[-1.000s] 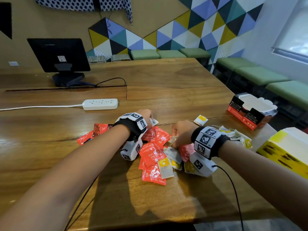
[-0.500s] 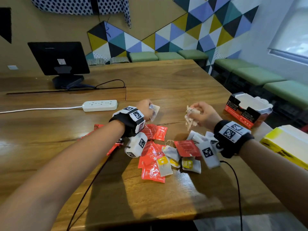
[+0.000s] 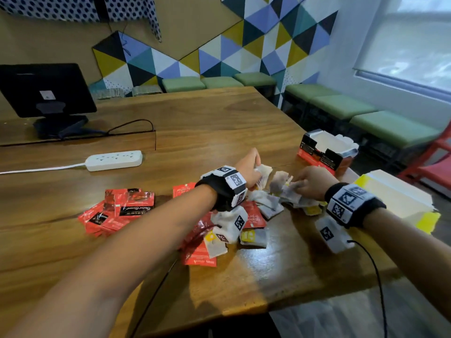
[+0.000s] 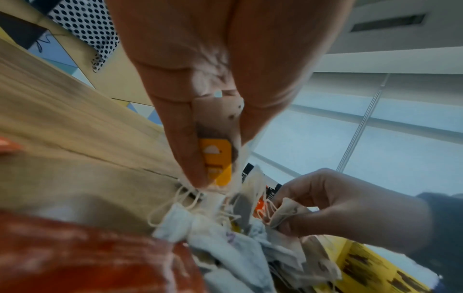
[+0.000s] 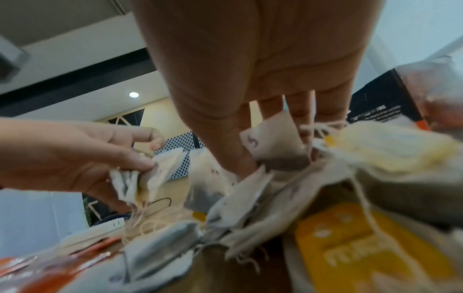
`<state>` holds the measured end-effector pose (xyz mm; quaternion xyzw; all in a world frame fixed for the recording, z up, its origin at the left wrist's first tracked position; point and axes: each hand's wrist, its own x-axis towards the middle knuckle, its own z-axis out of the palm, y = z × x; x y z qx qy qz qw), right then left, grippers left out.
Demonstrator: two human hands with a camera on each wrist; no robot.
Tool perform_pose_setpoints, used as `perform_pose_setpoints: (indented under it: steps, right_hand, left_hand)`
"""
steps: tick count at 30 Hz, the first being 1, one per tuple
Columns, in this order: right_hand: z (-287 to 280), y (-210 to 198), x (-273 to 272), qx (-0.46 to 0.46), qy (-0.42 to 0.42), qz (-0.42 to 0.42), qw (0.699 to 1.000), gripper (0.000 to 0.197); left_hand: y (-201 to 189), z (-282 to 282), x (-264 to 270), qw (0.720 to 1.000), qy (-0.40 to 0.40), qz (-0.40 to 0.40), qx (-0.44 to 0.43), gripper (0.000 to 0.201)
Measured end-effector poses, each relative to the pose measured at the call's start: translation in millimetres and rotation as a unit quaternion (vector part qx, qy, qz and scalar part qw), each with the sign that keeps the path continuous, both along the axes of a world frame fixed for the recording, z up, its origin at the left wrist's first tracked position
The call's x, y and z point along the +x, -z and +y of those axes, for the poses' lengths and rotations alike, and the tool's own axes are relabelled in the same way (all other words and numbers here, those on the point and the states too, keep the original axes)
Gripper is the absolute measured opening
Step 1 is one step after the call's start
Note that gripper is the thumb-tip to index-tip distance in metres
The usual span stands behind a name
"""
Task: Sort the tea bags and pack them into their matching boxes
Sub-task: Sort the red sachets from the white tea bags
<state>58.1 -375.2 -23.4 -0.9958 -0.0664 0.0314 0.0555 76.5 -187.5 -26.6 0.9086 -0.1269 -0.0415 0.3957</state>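
Observation:
My left hand [image 3: 251, 165] pinches a few white paper tea bags [image 3: 263, 173] with a yellow tag [image 4: 216, 161] between thumb and fingers. My right hand [image 3: 308, 182] grips white tea bags [image 5: 275, 147] over a loose heap of white bags [image 3: 271, 203]. Red foil sachets [image 3: 122, 211] lie in a pile to the left, and more red sachets [image 3: 200, 250] lie under my left wrist. An open red-and-black box [image 3: 324, 150] stands at the right. A yellow-and-white box [image 3: 395, 193] lies nearer me at the table's right edge.
A white power strip [image 3: 114, 160] lies on the wooden table [image 3: 207, 123] to the left, a black monitor [image 3: 46, 91] behind it. Green benches [image 3: 341, 106] line the wall on the right. The table's near edge runs just below my forearms.
Both hands rose from the pile holding white tea bags, then came together over the white heap at the right. The view swung right.

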Motion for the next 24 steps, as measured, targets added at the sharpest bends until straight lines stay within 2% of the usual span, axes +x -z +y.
perform_pose_setpoints:
  steps: [3,6,9,10,11,12,15,19,22,24]
  right_hand:
    - [-2.0,1.5,-4.3,-0.007,-0.012,0.009,1.000,0.023]
    - [-3.8,-2.3,-6.7,-0.006,-0.031,0.020,0.999,0.023]
    - [-5.2,-9.9,-7.4,-0.013,-0.042,0.068,0.997,0.033]
    - [-6.3,-11.6,-6.7,-0.019,-0.045,0.076,0.996,0.035]
    - [-7.0,-12.9,-5.9,-0.025,-0.045,0.076,0.996,0.036]
    - [-7.5,-13.7,-5.3,-0.028,-0.040,0.068,0.996,0.034]
    - [-4.6,-15.2,-4.6,-0.008,-0.021,0.007,1.000,0.023]
    - [15.0,-13.5,-12.7,0.037,-0.099,-0.038,0.994,0.019]
    - [27.6,-6.4,-17.3,0.036,-0.161,-0.015,0.986,0.016]
    - [29.3,-1.8,-16.3,0.022,-0.164,0.007,0.986,0.019]
  left_hand:
    - [3.9,-18.1,0.6,1.000,-0.001,0.010,0.011,0.036]
    - [2.3,-31.9,0.4,0.996,-0.006,0.076,-0.036,0.031]
    - [-0.8,-40.0,-4.2,0.989,0.043,0.136,-0.038,0.037]
    - [-3.6,-41.0,-7.9,0.987,0.059,0.149,-0.026,0.031]
    - [-7.4,-41.1,-13.9,0.984,0.070,0.163,-0.020,0.017]
    - [-6.3,-41.1,-16.2,0.982,0.076,0.171,-0.014,0.017]
    - [5.3,-39.7,-16.9,0.983,0.088,0.151,0.048,0.056]
    - [9.4,-38.9,-17.9,0.987,0.099,0.120,0.041,0.072]
    - [3.0,-25.3,-17.7,0.987,0.117,0.089,0.072,0.085]
    - [-1.7,-9.1,-14.7,0.985,0.124,0.086,0.089,0.086]
